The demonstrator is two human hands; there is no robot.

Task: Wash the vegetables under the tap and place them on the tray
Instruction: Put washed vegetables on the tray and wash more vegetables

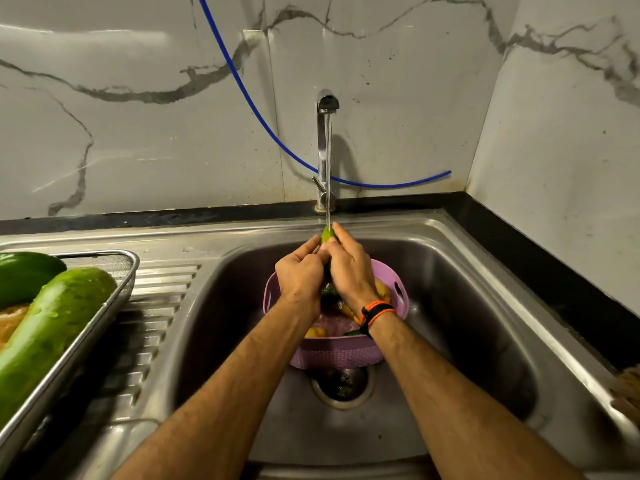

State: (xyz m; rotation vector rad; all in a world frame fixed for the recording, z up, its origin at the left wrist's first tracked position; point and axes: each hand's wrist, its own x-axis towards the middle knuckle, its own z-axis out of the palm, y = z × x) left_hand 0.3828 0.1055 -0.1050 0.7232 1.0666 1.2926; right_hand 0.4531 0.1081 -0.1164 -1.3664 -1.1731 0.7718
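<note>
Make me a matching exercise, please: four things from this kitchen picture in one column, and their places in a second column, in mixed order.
1. purple basket
2. large green vegetable
3. small green vegetable
4. blue hose

a. on the metal tray
b. against the marble wall
c. inside the sink
d. held by the left hand and right hand under the tap

Pairs: 1-c, 2-a, 3-d, 4-b

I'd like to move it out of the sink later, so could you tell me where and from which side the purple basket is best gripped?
Grip the purple basket by the slot handle in its right rim, coming from the right, probably with a matching hold on the left rim. Both hands and the green vegetable block a straight-down approach.
</note>
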